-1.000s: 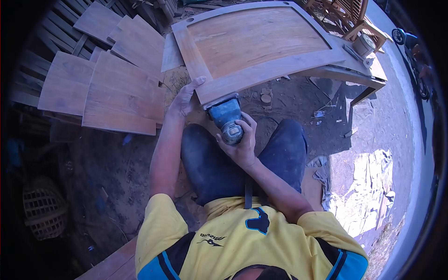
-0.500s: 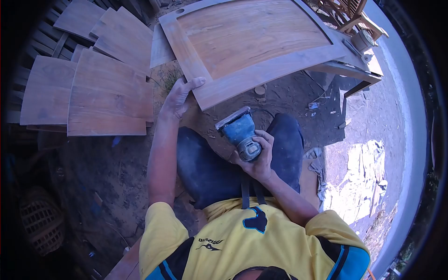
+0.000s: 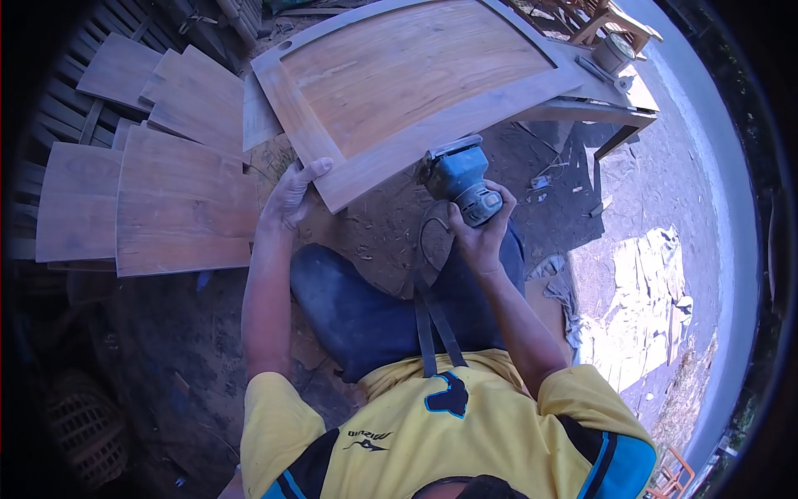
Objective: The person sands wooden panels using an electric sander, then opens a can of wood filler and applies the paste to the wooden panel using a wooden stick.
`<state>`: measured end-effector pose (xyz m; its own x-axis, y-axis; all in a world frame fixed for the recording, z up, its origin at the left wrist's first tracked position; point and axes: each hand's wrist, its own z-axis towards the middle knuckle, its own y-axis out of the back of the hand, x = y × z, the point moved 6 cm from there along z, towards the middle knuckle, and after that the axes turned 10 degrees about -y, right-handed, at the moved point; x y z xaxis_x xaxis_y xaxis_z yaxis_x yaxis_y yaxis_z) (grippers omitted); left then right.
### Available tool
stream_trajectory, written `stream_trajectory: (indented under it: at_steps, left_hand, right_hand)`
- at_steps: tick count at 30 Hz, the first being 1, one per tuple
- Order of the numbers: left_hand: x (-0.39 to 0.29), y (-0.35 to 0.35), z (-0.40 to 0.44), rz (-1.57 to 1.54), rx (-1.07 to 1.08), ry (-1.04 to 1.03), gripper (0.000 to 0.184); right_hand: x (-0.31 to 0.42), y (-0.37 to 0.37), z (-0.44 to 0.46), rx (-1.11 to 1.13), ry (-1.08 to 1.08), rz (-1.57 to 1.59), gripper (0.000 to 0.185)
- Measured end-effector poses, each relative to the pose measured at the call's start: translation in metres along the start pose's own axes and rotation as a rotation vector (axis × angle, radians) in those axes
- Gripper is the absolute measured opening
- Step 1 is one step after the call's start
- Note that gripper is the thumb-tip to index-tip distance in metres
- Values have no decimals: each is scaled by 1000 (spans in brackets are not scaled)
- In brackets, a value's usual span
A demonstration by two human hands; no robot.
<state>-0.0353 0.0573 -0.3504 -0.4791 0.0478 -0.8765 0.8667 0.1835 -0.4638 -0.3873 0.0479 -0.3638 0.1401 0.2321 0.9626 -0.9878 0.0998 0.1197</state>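
Framed wooden panel (image 3: pixel 424 79) on table (image 3: pixel 642 97), before person (image 3: pixel 457 424). Left hand (image 3: pixel 293 191) at panel's near left corner; power sander (image 3: pixel 460 173) in right hand (image 3: pixel 486 237), by panel's near edge. Overlapping boards (image 3: pixel 187 204) left of panel. Bucket (image 3: pixel 613 55) on table, right of panel. Woven basket (image 3: pixel 87 437) at person's left.

Smooth, matt wooden panel (image 3: pixel 416 79) and dull, dusty plastic-bodied sander (image 3: pixel 462 175)
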Motion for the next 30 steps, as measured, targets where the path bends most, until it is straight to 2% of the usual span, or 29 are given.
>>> stream_trajectory:
  at_steps: [3, 6, 10, 12, 14, 17, 19, 20, 22, 24, 26, 27, 28, 29, 30]
  left_hand:
    - [0, 3, 3, 17, -17, -5, 74]
    - [0, 7, 3, 55, -10, 28, 74]
    - [2, 15, 6, 74, -22, 9, 75]
    - [3, 14, 8, 81, -21, 1, 77]
    - [-2, 5, 3, 42, 2, 2, 70]
    - [-2, 1, 3, 34, 18, -25, 70]
    - [-2, -3, 0, 7, 3, -39, 70]
    - [0, -5, -2, -8, -2, -34, 70]
    - [15, -13, -4, -48, -45, -139, 68]
    - [27, -28, -6, -700, -110, -198, 66]
    - [62, -36, 15, -1191, 261, -382, 72]
    - [79, -43, 23, -1203, 259, -412, 72]
    - [87, -49, 25, -1108, 230, -583, 70]
    - [88, -52, 24, -1006, 198, -748, 68]
    - [84, -59, 20, -1016, 197, -777, 68]
  right_hand:
    - [44, -28, -30, 38, 298, -148, 79]
    - [58, -55, -59, 130, 357, -137, 81]
    - [55, -29, -30, 2, 288, -184, 77]
    - [28, -2, 3, -39, 96, -88, 75]
    - [18, 32, 43, -52, -154, -9, 72]
    - [49, 61, 95, -61, -137, -166, 70]
    - [94, 61, 116, -95, 16, -485, 72]
    - [111, 59, 122, -77, 31, -482, 72]
    - [136, 34, 134, 109, -11, -708, 75]
    - [156, 5, 136, 210, 24, -752, 74]
    - [172, -34, 128, 405, 146, -905, 75]
    - [181, -54, 121, 491, 202, -918, 77]
    - [191, -72, 115, 502, 232, -925, 77]
    - [199, -94, 106, 621, 245, -924, 78]
    - [204, -115, 96, 740, 254, -925, 79]
